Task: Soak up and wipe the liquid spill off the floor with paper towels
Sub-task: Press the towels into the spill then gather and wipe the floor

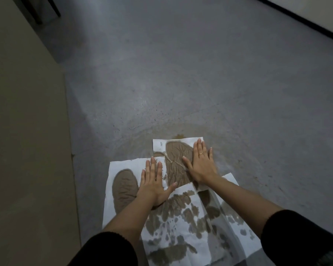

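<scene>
Towels point(181, 223) lie spread over the spill point(179, 135) on the floor point(200, 73), blotched brown where they have drunk it up. It looks like the soaking step: both hands press flat, fingers straight, gripping nothing. The left hand point(154, 181) rests on the near-left sheet, the right hand point(201, 162) on the far sheet. Just beyond the right fingertips a yellowish patch lies uncovered, so I'd judge the next move is to push the sheets forward over it.
</scene>
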Tool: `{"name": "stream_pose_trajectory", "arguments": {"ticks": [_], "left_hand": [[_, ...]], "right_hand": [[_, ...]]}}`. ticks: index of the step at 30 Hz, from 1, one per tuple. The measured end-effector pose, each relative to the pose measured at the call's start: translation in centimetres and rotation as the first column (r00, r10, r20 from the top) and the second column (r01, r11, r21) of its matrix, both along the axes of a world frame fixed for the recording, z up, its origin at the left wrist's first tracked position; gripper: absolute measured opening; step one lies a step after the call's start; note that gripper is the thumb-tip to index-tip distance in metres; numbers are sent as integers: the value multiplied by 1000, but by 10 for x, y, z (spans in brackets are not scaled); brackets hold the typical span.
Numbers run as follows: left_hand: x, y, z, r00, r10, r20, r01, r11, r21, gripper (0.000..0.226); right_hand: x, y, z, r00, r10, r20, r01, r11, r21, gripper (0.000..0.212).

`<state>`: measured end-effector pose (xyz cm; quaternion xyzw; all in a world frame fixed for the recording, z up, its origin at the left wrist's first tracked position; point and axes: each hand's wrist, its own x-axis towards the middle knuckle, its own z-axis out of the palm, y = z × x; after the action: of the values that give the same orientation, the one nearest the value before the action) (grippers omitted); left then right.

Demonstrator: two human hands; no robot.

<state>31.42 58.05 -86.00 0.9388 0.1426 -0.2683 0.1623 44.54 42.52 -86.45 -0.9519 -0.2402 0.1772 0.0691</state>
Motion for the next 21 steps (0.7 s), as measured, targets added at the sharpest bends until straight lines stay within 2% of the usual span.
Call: {"name": "stream_pose_trajectory", "arguments": {"ticks": [7,12,21], "left_hand": [[5,1,3,998,2,-62,-3,1000,-23,95],[5,1,3,996,-4,-84,3,1000,-14,93],[6,1,7,994,-14,-108,13,1000,-16,93]], "right_hand": [[10,11,-2,998,70,9,-70,997,29,94],[19,26,0,995,94,-19,-93,994,49,84],[25,47,-2,980,197,-19,-195,978,70,80]]}}
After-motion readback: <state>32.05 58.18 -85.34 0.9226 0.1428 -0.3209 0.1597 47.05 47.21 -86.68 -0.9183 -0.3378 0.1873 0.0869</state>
